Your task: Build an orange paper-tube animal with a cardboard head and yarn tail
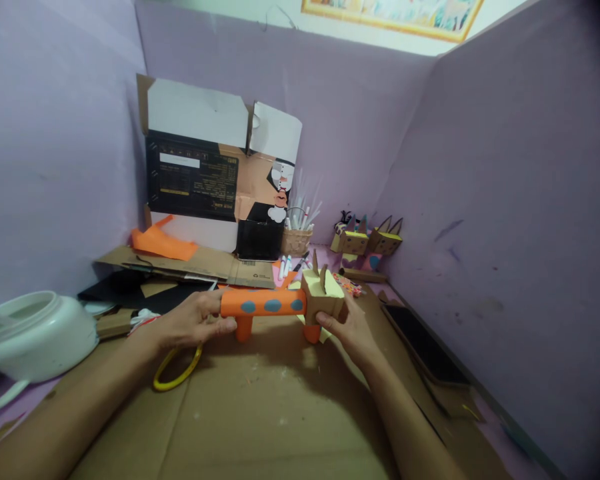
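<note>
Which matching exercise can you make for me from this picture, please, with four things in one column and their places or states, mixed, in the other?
Things:
1. left hand
2. right hand
3. woven basket
4. white pot

Places or states:
A. at the picture's left edge
B. on the boxy cardboard head
C. at one end of the blue-spotted orange tube
D. filled with markers

Right pairs: 1-C, 2-B, 3-D, 4-A

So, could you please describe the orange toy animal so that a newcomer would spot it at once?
Find the big brown cardboard sheet. Over it, the left hand and the right hand hold the toy animal by its rear and boxy head. Unlike the box-headed figures at the back, it has a long orange tube body with blue spots.
</note>
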The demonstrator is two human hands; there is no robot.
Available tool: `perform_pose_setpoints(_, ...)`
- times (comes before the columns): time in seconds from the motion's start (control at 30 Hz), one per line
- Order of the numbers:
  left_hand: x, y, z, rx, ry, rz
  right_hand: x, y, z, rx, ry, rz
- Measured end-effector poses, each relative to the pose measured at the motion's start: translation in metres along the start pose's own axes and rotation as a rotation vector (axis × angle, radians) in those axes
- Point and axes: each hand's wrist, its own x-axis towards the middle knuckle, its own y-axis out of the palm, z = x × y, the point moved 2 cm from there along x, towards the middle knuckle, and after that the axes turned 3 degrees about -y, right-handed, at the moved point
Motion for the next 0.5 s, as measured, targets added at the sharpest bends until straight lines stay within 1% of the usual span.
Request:
perform_pose_setpoints(0.13, -0.0003, 0.0005, 0.0018, 0.006, 0.006, 0.010, 0.0001, -0.0005, 0.0006, -0.014, -0.005, -0.001)
perform_pose_setpoints(0.3, -0.0014, 0.0018, 0.0061, 0.009, -0.027, -0.002, 0.0002, -0.0003, 0.0013, -0.023, 0.002, -0.006)
perform_pose_setpoints(0.5, -0.0005, 0.0014, 0.0041, 0.001, 0.003, 0.006, 0.0002, -0.0011, -0.0033, -0.003, 0.009, 0.004)
